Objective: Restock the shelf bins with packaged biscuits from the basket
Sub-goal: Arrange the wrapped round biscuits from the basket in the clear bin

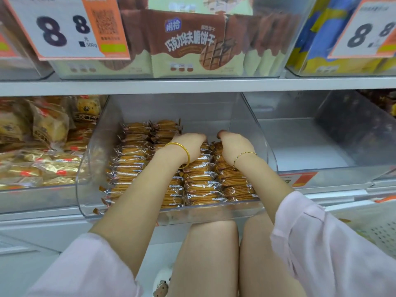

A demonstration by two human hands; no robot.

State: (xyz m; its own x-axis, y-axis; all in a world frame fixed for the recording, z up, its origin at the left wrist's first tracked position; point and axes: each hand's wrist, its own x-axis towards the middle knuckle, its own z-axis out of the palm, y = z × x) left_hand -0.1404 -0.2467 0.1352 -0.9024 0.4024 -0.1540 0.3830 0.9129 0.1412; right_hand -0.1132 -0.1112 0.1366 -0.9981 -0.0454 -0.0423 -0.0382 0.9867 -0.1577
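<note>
Bare knees (pixel 214 260) and 2 pale pink sleeves (pixel 321 243) fill the lower edge, close to the grey metal shelf front (pixel 42 228).

At far left, a clear bin (pixel 32 196) holds gold-foil snack bags (pixel 47 129), and above it hangs a white and orange price card (pixel 60 28) printed 8 8.

Next to it, the clear curved plastic bin (pixel 90 168) juts out past the shelf edge, its front lip just above the knees. Inside lie the biscuit packs (pixel 201 183), clear-film sleeves of round golden-brown discs. They sit in rows running front to back, each pack's long axis across the bin, with its crimped ends toward the side walls. Bare bin floor shows behind the rows on the right side, and there is open height up to the grey shelf rail (pixel 192 84).

The left hand (pixel 188 144), with a gold bangle (pixel 182 155), lies palm down on the rear of the rows, fingers curled over the biscuit packs. The right hand (pixel 233 146), with a thin bracelet (pixel 244 157), sits just beside it, also curled over packs. The fingertips of both hands are hidden.

Overhead stands a brown and cream wafer bag (pixel 188 43).

Further right is a second clear bin (pixel 321 146), and at the lower right corner a white perforated basket (pixel 381 230).
</note>
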